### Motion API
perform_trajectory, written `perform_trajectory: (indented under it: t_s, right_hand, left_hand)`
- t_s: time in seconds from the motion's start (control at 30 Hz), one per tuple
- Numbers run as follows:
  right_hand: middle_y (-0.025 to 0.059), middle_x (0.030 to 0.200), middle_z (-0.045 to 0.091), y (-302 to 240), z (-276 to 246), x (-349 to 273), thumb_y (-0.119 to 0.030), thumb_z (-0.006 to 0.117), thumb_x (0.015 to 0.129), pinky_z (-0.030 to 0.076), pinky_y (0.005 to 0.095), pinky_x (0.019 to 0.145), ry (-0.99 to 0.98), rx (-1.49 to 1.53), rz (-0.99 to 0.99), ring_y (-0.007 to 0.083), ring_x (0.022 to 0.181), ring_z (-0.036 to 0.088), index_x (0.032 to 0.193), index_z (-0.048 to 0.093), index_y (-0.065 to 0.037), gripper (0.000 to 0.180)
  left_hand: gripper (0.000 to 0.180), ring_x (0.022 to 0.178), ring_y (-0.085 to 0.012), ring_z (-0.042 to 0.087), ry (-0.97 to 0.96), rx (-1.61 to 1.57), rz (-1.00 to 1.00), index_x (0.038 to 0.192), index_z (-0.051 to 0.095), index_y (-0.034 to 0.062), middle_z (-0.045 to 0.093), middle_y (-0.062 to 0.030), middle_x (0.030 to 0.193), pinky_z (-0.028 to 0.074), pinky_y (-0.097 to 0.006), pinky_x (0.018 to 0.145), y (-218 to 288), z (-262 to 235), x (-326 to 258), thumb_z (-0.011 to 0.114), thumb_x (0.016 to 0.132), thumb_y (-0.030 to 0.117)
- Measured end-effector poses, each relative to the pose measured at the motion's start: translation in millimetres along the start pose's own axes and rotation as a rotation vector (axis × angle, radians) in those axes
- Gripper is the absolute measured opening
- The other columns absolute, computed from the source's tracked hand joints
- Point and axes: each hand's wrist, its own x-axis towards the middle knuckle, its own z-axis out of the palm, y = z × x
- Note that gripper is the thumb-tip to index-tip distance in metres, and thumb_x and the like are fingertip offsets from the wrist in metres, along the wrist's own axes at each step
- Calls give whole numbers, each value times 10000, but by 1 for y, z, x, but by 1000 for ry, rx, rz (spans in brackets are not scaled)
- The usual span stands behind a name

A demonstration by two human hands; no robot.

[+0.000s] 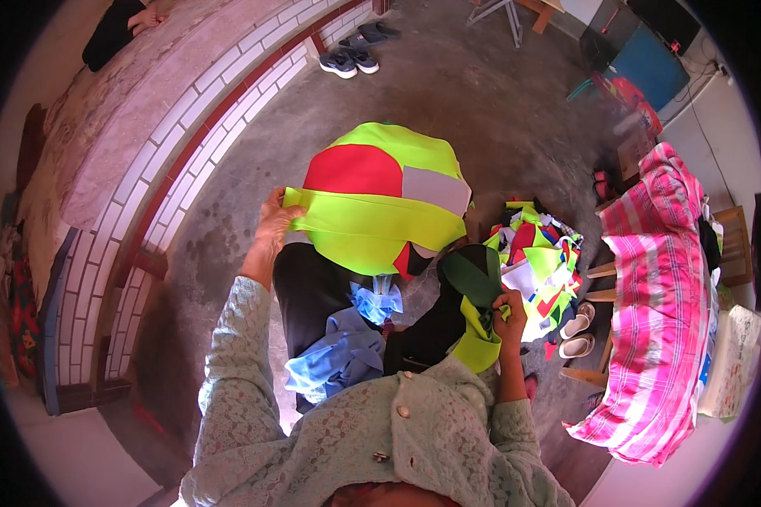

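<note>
A wide neon yellow-green fabric strip (pixel 372 221) lies across the fabric stack in front of my knees. My left hand (pixel 272 226) pinches the strip's left end between thumb and fingers. Behind the strip show a red fabric piece (pixel 351 169), a grey piece (pixel 435 188) and more yellow-green cloth. By my right thigh, my right hand (pixel 511 318) is closed on fabric pieces: a dark green piece (pixel 475 275) sticks up beyond it and a yellow-green piece (pixel 477 348) hangs below. A crumpled light blue cloth (pixel 338 355) rests on my lap over black trousers.
A heap of multicoloured fabric scraps (pixel 537 262) lies on the floor to my right, with beige shoes (pixel 577 332) beside it. Farther right, pink checked cloth (pixel 651 313) covers a wooden-legged seat. Dark sneakers (pixel 347 63) stand by the white-brick ledge (pixel 173 127); a person's feet (pixel 148 19) show above.
</note>
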Motion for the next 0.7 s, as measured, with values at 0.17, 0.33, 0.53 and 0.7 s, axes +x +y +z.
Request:
perform_trajectory:
  t_s: [0.17,0.33,0.53,0.7]
  right_hand:
    - [64,821,485,1,1,-1,170,450,567,387,236,768,4,20,5,186,807,506,776,489,-39,298]
    - [87,757,484,-3,1,0,160,495,575,429,323,870,16,31,75,247,776,536,771,492,-34,275]
    - [50,830,475,-3,1,1,177,454,583,386,221,725,9,64,39,159,777,494,780,484,-35,291]
    - [52,806,476,1,-1,0,165,466,590,393,246,774,14,52,23,178,778,504,775,492,-39,276]
  left_hand:
    - [405,754,-254,617,284,346,165,1058,522,14,622,-114,926,507,-351,678,-28,-25,29,639,672,-25]
    - [355,897,-303,581,479,598,517,1012,553,47,577,-132,1007,478,-363,795,-22,-1,16,658,674,15]
    - [365,1077,-327,514,-44,720,918,1022,573,66,556,-132,1137,399,-397,937,14,97,-62,678,672,51]
    - [516,1309,-318,300,-340,1079,973,1214,532,141,384,-124,1371,205,-521,1056,-10,132,-84,682,736,265]
